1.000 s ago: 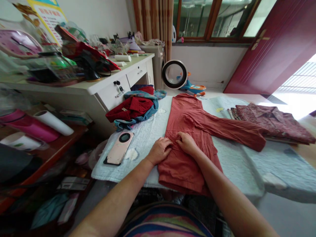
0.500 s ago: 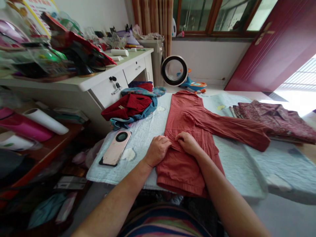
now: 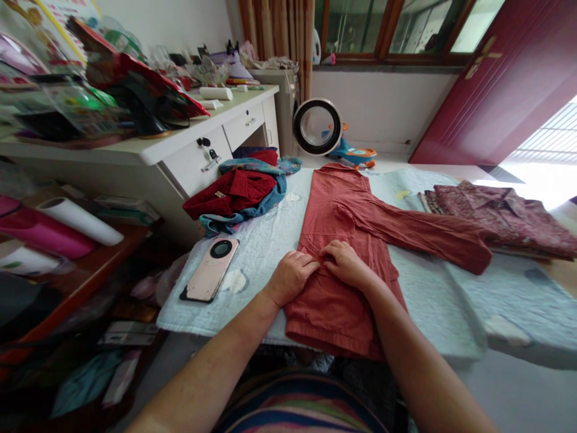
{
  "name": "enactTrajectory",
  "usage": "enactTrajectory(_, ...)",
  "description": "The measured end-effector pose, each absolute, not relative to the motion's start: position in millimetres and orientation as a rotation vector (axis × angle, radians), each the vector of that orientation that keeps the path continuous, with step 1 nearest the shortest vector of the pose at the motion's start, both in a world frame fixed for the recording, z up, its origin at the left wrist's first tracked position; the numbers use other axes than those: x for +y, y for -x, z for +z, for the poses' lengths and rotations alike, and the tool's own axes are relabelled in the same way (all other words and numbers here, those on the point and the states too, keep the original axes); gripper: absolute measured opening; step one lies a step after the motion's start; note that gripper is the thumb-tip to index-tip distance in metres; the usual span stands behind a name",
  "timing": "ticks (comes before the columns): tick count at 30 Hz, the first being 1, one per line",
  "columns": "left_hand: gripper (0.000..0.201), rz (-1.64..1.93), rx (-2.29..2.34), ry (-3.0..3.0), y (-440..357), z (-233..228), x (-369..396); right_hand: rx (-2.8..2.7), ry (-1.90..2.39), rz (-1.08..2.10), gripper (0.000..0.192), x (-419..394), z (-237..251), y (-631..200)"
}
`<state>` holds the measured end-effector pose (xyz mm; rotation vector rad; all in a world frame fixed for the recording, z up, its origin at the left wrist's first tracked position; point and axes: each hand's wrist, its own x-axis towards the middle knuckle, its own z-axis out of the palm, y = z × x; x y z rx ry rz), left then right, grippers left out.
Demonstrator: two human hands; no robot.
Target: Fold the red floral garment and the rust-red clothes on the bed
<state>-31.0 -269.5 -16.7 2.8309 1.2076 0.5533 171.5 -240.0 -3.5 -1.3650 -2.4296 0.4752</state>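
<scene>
A rust-red shirt [image 3: 336, 204] lies on a pale blue quilted cover [image 3: 264, 258], partly folded, with one long sleeve stretched out to the right. My left hand [image 3: 293, 276] is closed on the fabric at the shirt's left edge, its fingers curled. Close beside it, my right hand [image 3: 346, 264] pinches the cloth near the middle of the garment. The fingertips almost meet over a small crease. The shirt's gathered hem hangs slightly over the near edge.
A pink phone [image 3: 211, 270] lies left of the shirt. Red and blue clothes [image 3: 238, 192] are heaped beyond it. Folded patterned clothes [image 3: 505, 219] are stacked at the right. A cluttered white desk [image 3: 180, 174] stands at the left, and a round-doored washing machine [image 3: 288, 90] at the back.
My left hand has shifted slightly right, closer to my right hand, along the shirt. The shirt and its stretched sleeve lie as before.
</scene>
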Motion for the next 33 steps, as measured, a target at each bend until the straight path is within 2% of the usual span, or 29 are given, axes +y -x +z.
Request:
enactTrajectory(4,0.016,0.524,1.227,-2.798,31,-17,-269,-2.469,1.442,0.461,0.037,-253,0,-183)
enactTrajectory(7,0.014,0.616,1.205,-2.790,31,-15,-269,-2.409,1.445,0.472,0.040,-262,0,-188)
enactTrajectory(10,0.015,0.693,1.207,-2.753,31,-15,-269,-2.294,1.418,0.395,0.035,-273,2,-188)
enactTrajectory(14,0.017,0.608,1.215,-2.683,30,-18,-265,-2.273,1.394,0.358,0.010,-285,6,-184)
enactTrajectory(20,0.014,0.583,1.261,-2.652,28,-20,-263,-2.261,1.428,0.298,0.007,-284,-3,-179)
enactTrajectory(26,0.019,0.653,1.260,-2.641,24,-19,-261,-2.145,1.366,0.322,0.017,-281,-9,-180)
enactTrajectory(33,0.014,0.493,1.284,-2.743,23,-17,-255,-2.260,1.311,0.279,0.017,-290,-4,-183)
